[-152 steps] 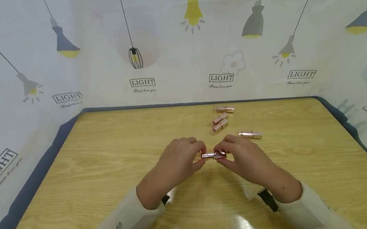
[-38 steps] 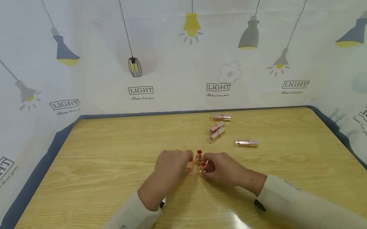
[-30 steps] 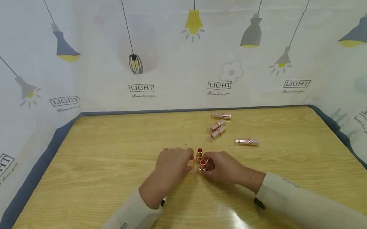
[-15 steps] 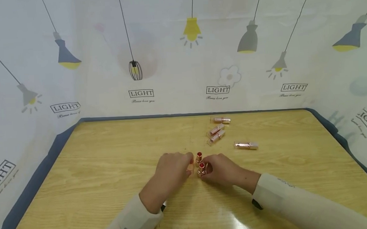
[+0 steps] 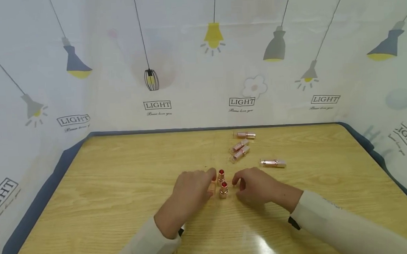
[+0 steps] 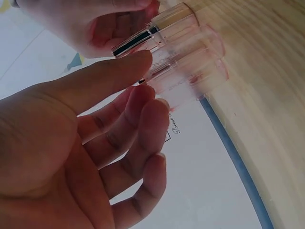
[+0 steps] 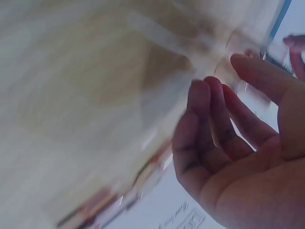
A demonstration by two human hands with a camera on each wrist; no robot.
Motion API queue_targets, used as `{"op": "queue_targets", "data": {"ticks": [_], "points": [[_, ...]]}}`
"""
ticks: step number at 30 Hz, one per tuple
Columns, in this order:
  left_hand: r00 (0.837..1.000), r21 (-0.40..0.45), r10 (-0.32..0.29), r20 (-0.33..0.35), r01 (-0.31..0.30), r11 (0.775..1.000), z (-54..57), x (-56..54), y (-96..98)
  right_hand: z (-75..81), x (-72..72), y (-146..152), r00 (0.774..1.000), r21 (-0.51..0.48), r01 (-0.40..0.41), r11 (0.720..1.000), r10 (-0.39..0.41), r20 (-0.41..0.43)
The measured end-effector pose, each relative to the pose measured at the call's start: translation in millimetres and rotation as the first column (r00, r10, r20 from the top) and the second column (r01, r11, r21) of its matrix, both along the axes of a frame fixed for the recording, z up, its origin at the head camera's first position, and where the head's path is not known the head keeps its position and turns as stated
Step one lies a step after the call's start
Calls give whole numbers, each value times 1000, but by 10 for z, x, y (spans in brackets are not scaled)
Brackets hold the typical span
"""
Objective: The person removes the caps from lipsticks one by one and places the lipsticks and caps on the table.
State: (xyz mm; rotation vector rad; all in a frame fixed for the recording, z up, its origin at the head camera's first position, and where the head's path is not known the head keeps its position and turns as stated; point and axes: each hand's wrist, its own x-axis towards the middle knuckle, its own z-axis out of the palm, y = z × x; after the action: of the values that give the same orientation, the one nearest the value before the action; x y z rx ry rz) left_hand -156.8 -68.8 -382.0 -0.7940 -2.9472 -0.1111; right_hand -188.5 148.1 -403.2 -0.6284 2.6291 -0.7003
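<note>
Two gold lipsticks with red tips stand upright on the table, the back lipstick (image 5: 221, 175) just behind the front lipstick (image 5: 223, 190). Left of them, by my left hand (image 5: 191, 190), are clear caps (image 5: 211, 188). In the left wrist view the clear caps (image 6: 207, 71) overlap a lipstick (image 6: 155, 31), and my left thumb and fingertips are right at them; I cannot tell whether they pinch one. My right hand (image 5: 255, 187) is a little right of the front lipstick, fingers loosely curved with nothing in them, as the right wrist view confirms.
Further back on the wooden table (image 5: 123, 176) lie several lipsticks: one (image 5: 245, 135) near the back edge, two side by side (image 5: 241, 153), and one alone to the right (image 5: 272, 163). A lamp-printed cloth (image 5: 187, 67) rises behind and at both sides.
Earlier both hands held one lipstick lengthwise; now two stand upright with red tips showing. In the last half second my right hand let go of the front one and drew right. My left hand stayed.
</note>
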Motion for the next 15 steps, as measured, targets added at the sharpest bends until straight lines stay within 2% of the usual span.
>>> {"op": "queue_targets", "data": {"ticks": [3,8,15], "points": [[1000,20,-16,-22,16,1000,14,13,-1,85,-55,172,996,48,46,998,-42,-78],[996,54,-31,-80,36,998,14,13,4,182,-188,467,969,128,112,985,-80,-232],[994,61,-25,-106,31,998,43,13,15,103,-305,744,916,221,179,959,-80,-394]]}}
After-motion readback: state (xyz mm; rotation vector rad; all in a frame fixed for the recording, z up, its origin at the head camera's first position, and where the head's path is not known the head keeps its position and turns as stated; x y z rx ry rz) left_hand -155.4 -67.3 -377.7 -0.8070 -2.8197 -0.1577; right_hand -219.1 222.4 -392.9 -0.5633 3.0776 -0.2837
